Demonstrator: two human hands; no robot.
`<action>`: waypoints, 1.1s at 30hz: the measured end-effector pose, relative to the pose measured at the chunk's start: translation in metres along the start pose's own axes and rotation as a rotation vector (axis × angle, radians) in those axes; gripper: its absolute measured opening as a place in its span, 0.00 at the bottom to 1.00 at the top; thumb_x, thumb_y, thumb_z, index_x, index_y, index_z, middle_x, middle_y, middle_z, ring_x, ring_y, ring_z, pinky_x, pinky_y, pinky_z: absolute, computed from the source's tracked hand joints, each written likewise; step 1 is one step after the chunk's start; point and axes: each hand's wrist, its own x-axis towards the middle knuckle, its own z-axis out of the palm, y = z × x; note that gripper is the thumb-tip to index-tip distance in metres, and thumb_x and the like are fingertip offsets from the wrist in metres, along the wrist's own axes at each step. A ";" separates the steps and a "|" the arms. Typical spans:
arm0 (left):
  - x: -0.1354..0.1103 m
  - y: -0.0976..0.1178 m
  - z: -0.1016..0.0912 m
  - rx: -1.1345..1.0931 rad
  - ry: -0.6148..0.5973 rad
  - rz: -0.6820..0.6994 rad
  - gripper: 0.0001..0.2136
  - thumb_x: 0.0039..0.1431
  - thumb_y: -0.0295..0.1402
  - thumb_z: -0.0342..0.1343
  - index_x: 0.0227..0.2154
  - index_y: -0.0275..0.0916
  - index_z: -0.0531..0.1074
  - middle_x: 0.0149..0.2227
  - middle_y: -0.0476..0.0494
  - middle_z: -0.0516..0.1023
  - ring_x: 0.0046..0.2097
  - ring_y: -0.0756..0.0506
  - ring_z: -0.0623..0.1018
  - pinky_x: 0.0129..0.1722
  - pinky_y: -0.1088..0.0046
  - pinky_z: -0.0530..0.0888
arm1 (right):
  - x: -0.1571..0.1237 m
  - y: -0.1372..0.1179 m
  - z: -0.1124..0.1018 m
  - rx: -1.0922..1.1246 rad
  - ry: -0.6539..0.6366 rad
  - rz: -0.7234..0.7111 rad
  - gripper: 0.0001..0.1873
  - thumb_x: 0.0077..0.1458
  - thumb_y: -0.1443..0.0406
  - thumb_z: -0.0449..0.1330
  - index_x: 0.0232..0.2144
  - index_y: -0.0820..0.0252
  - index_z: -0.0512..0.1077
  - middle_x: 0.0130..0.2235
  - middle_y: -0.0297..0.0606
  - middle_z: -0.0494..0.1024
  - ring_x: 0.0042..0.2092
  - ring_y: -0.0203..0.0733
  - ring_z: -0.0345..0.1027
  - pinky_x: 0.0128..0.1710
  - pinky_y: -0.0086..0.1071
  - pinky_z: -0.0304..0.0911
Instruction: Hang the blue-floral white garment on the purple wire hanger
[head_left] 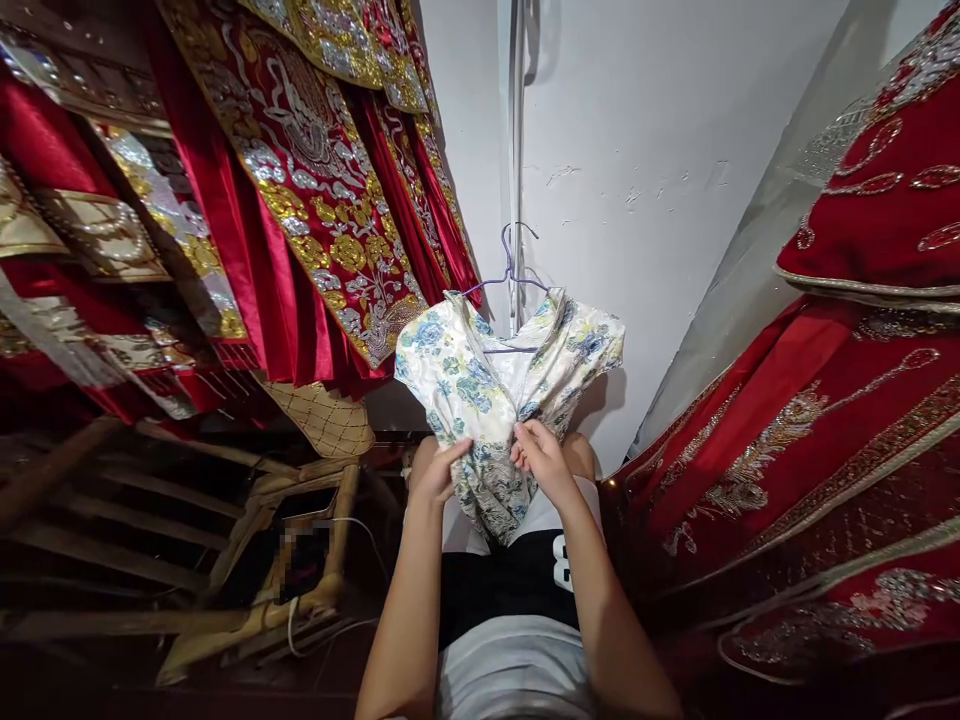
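A white garment with blue and green flowers (pixel 469 385) hangs on a thin purple wire hanger (pixel 508 275) in front of me, its lower part draped over my lap. My left hand (pixel 444 470) grips the garment's left side, thumb on top and the other fingers behind the cloth. With its fingers curled, my right hand (pixel 538 458) pinches the front edge just below the V-shaped neckline. The cloth between my hands is gathered and creased.
Red embroidered costumes (pixel 322 200) hang at the left, and more beaded red garments (pixel 825 400) at the right. A bamboo chair (pixel 345 515) at lower left holds a phone (pixel 304 555) with a white cable. Behind the hanger stands a white wall (pixel 637 130).
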 end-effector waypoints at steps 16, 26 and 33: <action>0.003 -0.044 0.023 0.720 0.327 0.793 0.15 0.61 0.37 0.57 0.50 0.41 0.70 0.49 0.37 0.75 0.52 0.39 0.76 0.53 0.61 0.72 | 0.001 -0.010 0.004 0.045 -0.001 0.041 0.19 0.47 0.51 0.64 0.18 0.59 0.71 0.15 0.31 0.65 0.20 0.33 0.54 0.22 0.30 0.50; -0.003 -0.061 0.051 0.721 0.096 0.662 0.05 0.64 0.32 0.50 0.32 0.43 0.67 0.32 0.45 0.72 0.37 0.43 0.74 0.39 0.67 0.71 | 0.040 -0.054 -0.017 0.000 -0.103 0.058 0.17 0.50 0.55 0.66 0.21 0.63 0.75 0.15 0.31 0.69 0.17 0.29 0.53 0.19 0.26 0.47; 0.006 -0.067 0.053 0.972 -0.148 0.606 0.08 0.61 0.23 0.44 0.31 0.42 0.65 0.34 0.44 0.72 0.36 0.44 0.72 0.37 0.68 0.69 | 0.124 -0.133 -0.005 0.150 0.087 -0.053 0.12 0.55 0.64 0.66 0.23 0.65 0.73 0.15 0.28 0.66 0.15 0.25 0.48 0.15 0.24 0.39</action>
